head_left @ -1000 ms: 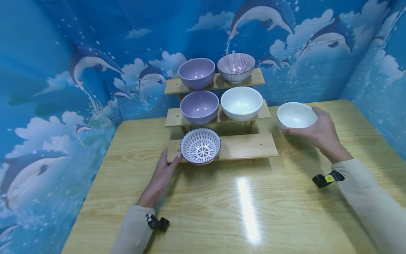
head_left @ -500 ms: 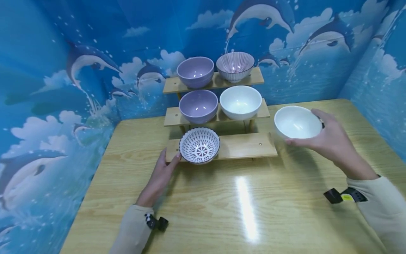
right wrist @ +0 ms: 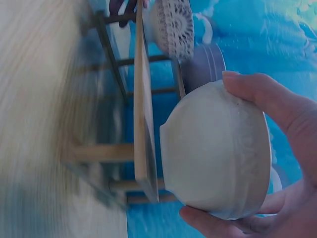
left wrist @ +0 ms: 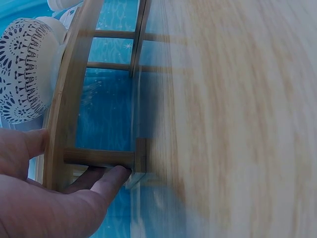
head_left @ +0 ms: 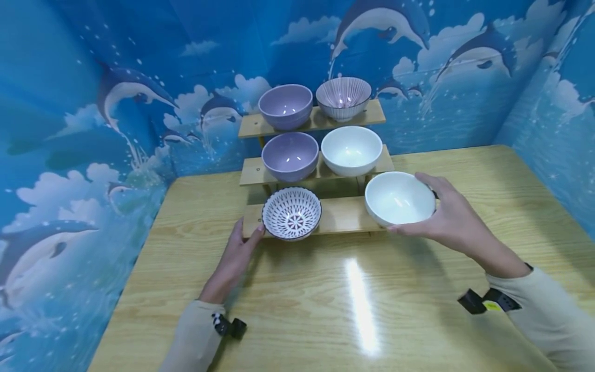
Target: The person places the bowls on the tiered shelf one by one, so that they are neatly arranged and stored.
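White bowl (head_left: 398,199) pinched between right hand's (head_left: 453,219) thumb and fingers.

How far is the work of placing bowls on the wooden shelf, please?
Five bowls already sit on the stepped shelf: two on top, two in the middle, and the patterned bowl on the lowest step. The right hand holds a white bowl over that step's free right side, not set down. The left hand steadies the shelf's left end.

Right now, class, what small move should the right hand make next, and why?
Probably lower the white bowl onto the bottom shelf. The right hand holds it just over the free spot beside the patterned bowl.
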Demonstrator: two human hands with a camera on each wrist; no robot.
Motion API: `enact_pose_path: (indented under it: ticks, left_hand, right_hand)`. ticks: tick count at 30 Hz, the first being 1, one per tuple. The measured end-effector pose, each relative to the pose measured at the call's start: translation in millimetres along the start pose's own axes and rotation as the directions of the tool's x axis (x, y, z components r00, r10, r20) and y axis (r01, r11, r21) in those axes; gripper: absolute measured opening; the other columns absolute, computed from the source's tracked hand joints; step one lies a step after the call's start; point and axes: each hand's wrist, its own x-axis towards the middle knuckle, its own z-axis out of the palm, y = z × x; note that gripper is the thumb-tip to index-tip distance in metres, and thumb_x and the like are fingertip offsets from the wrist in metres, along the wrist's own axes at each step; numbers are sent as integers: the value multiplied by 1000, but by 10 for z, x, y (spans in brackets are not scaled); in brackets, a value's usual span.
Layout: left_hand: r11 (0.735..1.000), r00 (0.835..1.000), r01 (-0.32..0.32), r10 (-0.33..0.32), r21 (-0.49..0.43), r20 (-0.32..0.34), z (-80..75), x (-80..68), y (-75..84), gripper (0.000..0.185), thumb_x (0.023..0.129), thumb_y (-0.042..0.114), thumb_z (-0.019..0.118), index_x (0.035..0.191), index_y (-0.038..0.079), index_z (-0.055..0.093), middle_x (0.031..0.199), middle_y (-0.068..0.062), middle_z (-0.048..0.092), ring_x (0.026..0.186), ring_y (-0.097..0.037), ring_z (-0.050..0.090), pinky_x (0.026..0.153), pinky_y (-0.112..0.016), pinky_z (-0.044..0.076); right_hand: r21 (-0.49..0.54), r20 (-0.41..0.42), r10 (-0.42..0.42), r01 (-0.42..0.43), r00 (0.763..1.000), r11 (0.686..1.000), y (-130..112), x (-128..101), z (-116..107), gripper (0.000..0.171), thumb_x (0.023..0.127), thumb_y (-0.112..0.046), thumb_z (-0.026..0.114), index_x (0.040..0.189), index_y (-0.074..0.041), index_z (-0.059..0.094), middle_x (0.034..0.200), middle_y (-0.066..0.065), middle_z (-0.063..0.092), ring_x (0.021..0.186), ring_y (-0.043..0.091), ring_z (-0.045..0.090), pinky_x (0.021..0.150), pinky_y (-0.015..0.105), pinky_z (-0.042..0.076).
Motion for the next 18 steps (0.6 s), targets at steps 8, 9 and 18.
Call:
enact_pose_path:
  ticks: [8, 9, 18]
  left_hand:
    - [1000, 1000, 25, -25, -2, 6, 12, -28, 75, 75, 93, 48, 53, 150, 16, 18, 151, -7, 29, 141, -24, 19, 116, -45, 14]
    - [1000, 1000, 29, -29, -7, 10, 13, -44, 110, 73, 94, 45, 53, 150, 15, 18, 151, -8, 29, 141, -24, 19, 116, -45, 14]
    - [999, 999, 28, -28, -22, 22, 18, -129, 256, 66, 97, 35, 52, 149, 10, 20, 150, -11, 30, 140, -26, 20, 116, -45, 14]
  right_hand:
    - [35, 33, -61, 60, 998, 998, -111, 34, 210, 119, 54, -53, 87, 147, -6, 29, 139, 22, 38, 114, 39, 46, 82, 54, 47]
    - [41, 33, -74, 73, 997, 997, -120, 40, 238, 119, 54, -53, 87, 147, -6, 30, 139, 22, 39, 113, 39, 47, 82, 54, 47]
    - [91, 16, -148, 146, 989, 985, -214, 108, 461, 116, 49, -51, 90, 143, -8, 37, 136, 16, 41, 113, 36, 49, 85, 55, 48]
